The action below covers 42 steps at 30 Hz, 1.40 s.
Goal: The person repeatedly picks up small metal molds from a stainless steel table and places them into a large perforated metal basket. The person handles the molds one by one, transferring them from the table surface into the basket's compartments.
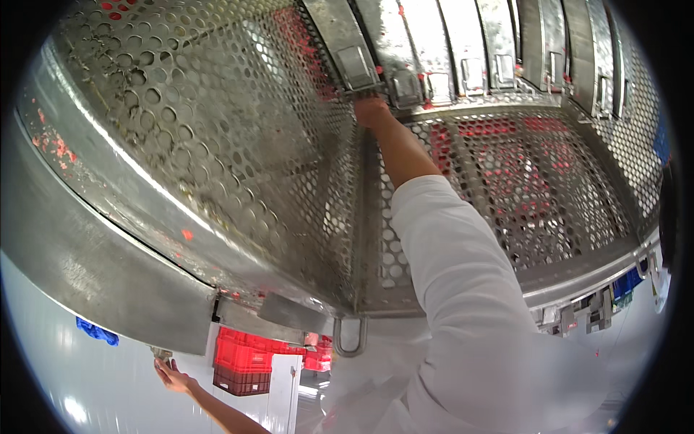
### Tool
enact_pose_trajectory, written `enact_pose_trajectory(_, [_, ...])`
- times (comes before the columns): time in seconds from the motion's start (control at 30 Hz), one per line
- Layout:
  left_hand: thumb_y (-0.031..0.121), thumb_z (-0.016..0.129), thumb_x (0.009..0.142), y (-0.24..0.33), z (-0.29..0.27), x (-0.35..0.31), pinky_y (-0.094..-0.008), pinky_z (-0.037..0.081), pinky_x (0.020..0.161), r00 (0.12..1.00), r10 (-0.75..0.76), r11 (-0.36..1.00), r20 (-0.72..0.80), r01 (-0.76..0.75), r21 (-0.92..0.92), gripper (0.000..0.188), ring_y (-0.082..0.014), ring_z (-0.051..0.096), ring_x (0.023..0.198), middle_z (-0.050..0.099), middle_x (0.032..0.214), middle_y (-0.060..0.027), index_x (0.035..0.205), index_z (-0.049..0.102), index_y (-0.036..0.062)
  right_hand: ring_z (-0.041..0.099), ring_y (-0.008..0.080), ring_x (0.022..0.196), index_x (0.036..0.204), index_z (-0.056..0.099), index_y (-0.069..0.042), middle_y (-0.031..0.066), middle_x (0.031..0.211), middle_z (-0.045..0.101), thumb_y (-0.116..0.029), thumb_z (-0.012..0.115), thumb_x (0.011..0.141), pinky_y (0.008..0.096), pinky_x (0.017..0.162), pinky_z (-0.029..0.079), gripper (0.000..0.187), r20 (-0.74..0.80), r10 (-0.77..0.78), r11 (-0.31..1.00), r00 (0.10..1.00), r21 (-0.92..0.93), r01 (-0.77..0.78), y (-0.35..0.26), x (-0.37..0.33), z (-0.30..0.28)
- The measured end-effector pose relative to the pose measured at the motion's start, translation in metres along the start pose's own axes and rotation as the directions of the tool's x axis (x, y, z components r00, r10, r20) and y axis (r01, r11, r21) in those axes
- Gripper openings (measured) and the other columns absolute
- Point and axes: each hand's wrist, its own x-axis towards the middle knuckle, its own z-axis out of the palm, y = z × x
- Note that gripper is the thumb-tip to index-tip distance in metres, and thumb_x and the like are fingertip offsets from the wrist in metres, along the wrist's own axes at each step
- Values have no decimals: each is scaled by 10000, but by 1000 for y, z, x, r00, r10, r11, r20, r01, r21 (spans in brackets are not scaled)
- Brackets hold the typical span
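My right arm, in a white sleeve, reaches up the middle. My right hand (371, 112) is closed at the lower end of a long steel panel (332, 29), just below its square bracket (356, 66); the fingertips are hidden. At the lower left my left hand (173, 376) has its fingers raised and bent against a small metal fitting (162, 354), under the edge of a smooth curved steel panel (108, 267). To the left of my right hand slopes a perforated steel sheet (210, 145) with large round holes.
More long steel panels (468, 43) with brackets stand in a row at the top right. Below them is a perforated panel (535, 188) with red showing through. Red crates (242, 353) stand at the lower left beyond a steel loop handle (350, 338). A blue cloth-like thing (97, 331) hangs nearby.
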Motion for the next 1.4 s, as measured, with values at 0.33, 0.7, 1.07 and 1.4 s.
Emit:
enact_pose_trajectory(0.33, [214, 756, 906, -5, 9, -13, -312, 555, 887, 810, -139, 890, -570, -150, -430, 299, -216, 699, 1004, 737, 1076, -127, 1082, 739, -28, 702, 399, 902, 954, 692, -46, 188, 959, 723, -380, 523, 978, 528, 800, 561, 374, -163, -219, 968, 962, 91, 235, -41, -196, -122])
enact_pose_trajectory(0.7, [454, 719, 856, 76, 32, 23, -440, 523, 902, 917, 216, 955, -335, -270, -122, 429, -324, 681, 1062, 723, 1155, -98, 1118, 731, 115, 540, 260, 374, 507, 601, -97, 79, 433, 527, -208, 690, 857, 375, 377, 423, 378, -679, -707, 696, 198, -616, 369, -191, -609, -516])
enact_pose_trajectory(1.07, [627, 428, 1026, 87, -187, -199, -345, 479, 897, 346, 840, -44, 418, 812, -583, 678, -163, 640, 999, 717, 1090, -59, 1211, 688, 29, 376, 137, 447, 531, 422, -114, -38, 524, 334, -70, 769, 747, 303, 401, 289, 411, 414, -873, -467, -256, -860, 203, -494, -925, -411])
enact_pose_trajectory(1.4, [487, 510, 974, -117, -64, -227, -374, 569, 795, 619, 726, -654, 300, 757, 21, 499, -237, 692, 783, 737, 938, -105, 1050, 698, 31, 550, 182, 623, 687, 641, -139, -39, 590, 510, -223, 680, 608, 317, 647, 425, 122, 955, -233, -971, -181, -217, 103, -581, -835, -209])
